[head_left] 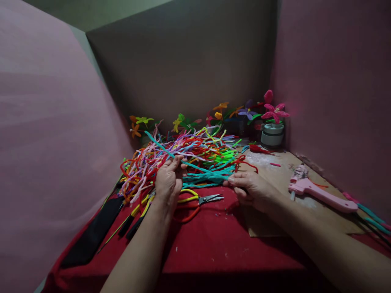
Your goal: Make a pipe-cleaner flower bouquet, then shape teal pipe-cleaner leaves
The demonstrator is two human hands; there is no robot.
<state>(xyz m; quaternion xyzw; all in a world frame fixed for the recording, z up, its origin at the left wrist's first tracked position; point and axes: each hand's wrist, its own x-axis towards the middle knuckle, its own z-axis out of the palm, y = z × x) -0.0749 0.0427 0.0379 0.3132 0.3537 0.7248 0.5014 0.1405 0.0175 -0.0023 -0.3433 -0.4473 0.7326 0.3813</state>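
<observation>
A teal pipe cleaner [159,143] runs slanted from upper left down to the right across a big heap of coloured pipe cleaners [195,152]. My left hand [167,181] has its fingers closed on the teal pipe cleaner near its middle. My right hand [249,188] pinches its lower right end, beside a bundle of teal pipe cleaners [209,177]. Scissors with yellow handles [198,199] lie on the red cloth [210,240] between my two hands.
Finished pipe-cleaner flowers [273,110] stand along the back wall, next to a round grey container [272,135]. A pink glue gun [320,194] lies on a cardboard sheet [275,171] at the right. Dark tools [134,219] lie at the left. Pink walls close in both sides.
</observation>
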